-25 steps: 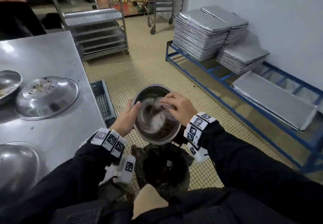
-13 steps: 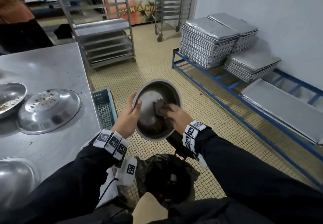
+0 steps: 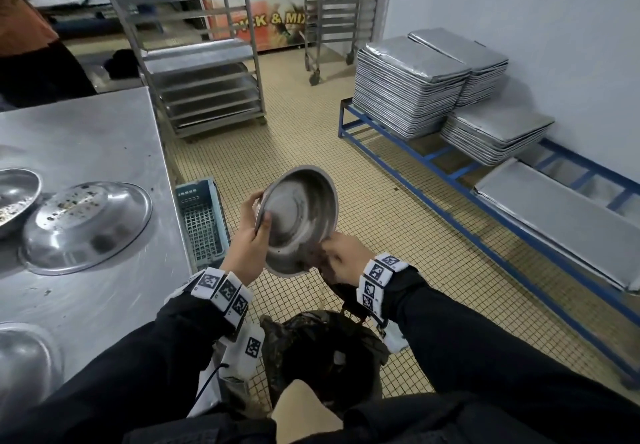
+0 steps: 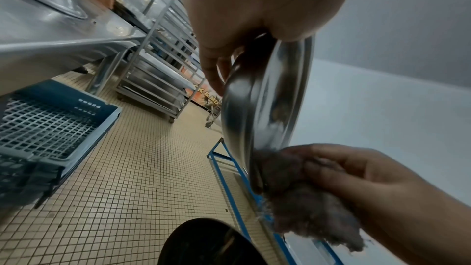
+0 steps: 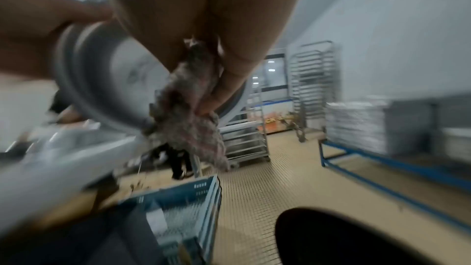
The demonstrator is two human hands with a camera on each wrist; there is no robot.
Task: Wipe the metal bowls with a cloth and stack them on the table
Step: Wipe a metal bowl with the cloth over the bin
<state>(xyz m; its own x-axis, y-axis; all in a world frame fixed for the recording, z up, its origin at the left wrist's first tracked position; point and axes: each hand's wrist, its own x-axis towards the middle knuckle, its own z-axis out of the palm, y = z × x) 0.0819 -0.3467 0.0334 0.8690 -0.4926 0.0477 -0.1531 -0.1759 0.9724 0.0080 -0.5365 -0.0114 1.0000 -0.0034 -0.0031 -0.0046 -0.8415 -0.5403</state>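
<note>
My left hand (image 3: 254, 232) grips the left rim of a metal bowl (image 3: 298, 215), which is tilted with its inside facing me, above a black bin (image 3: 322, 357). My right hand (image 3: 343, 256) holds a grubby grey-pink cloth (image 4: 300, 194) against the bowl's lower rim (image 4: 254, 148). The cloth (image 5: 188, 108) hangs below my right fingers in the right wrist view, beside the blurred bowl (image 5: 107, 80). On the steel table (image 3: 104, 132) lie an upturned dirty bowl (image 3: 86, 222), another bowl (image 3: 15, 197) at the left edge, and a third (image 3: 24, 357) near me.
A blue plastic crate (image 3: 201, 222) stands on the tiled floor beside the table. Wheeled tray racks (image 3: 204, 73) stand behind. A blue low frame (image 3: 450, 173) along the right wall carries stacks of metal trays (image 3: 412, 87). Another person (image 3: 31, 62) stands at the far left.
My right hand with the cloth has moved from the middle of the bowl's inside down to its lower rim. The bowl has tilted more upright. My head has lifted slightly.
</note>
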